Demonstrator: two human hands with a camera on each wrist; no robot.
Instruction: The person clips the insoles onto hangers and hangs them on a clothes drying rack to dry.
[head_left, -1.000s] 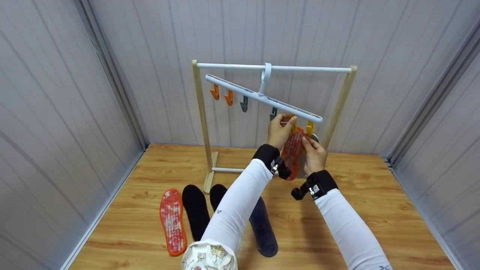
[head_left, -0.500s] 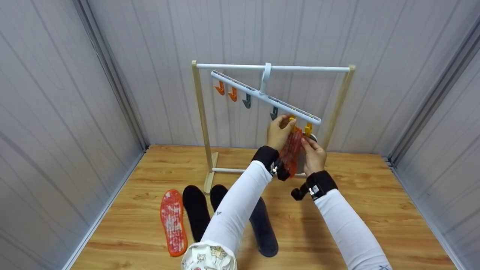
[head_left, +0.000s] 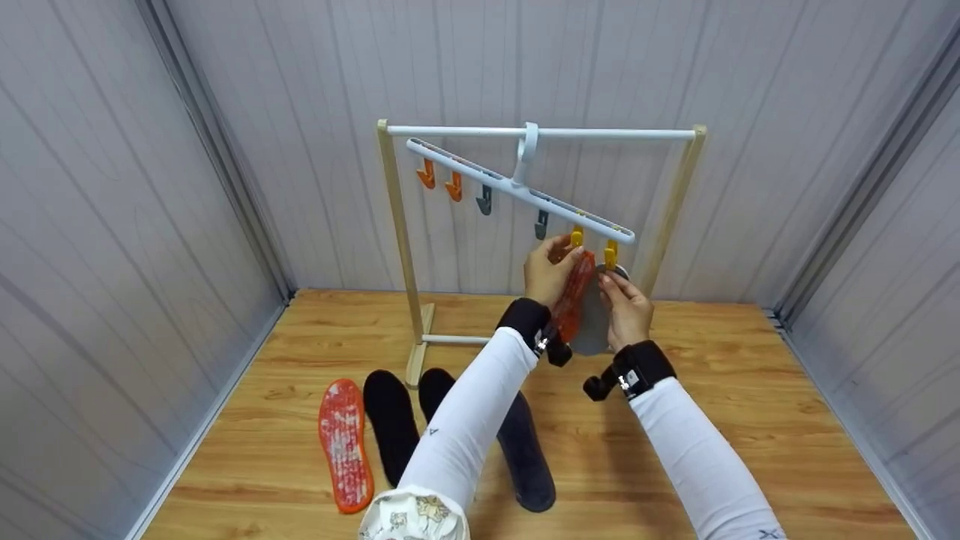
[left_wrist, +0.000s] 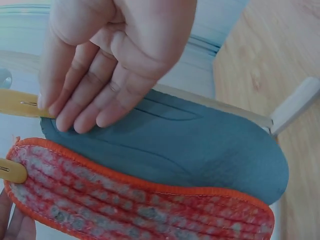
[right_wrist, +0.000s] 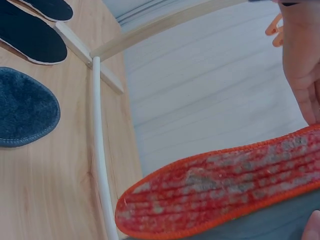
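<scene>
My left hand (head_left: 546,271) pinches the upper edge of a red, orange-trimmed insole (head_left: 574,296), just below a yellow clip (head_left: 577,237). In the left wrist view, that clip bites the insole's end, and only fingertips (left_wrist: 20,222) of this hand show. My right hand (head_left: 628,306) holds the top of a grey insole (head_left: 592,326) under the outer yellow clip (head_left: 610,255). Its fingers lie against the grey insole in the left wrist view. Both insoles hang side by side from the white hanger (head_left: 517,186), which slopes down to the right.
A rack's white rail (head_left: 450,130) carries the hanger between wooden posts (head_left: 397,217). Orange clips (head_left: 453,187) and grey clips (head_left: 484,201) dangle unused. On the wooden table lie a red insole (head_left: 346,446), black insoles (head_left: 391,424) and a dark grey insole (head_left: 527,457), partly behind my left sleeve.
The hanger's left end has risen and its right end shifted slightly left. The red insole has turned more edge-on, exposing more grey insole. My left fingers have slipped lower, off the clip.
</scene>
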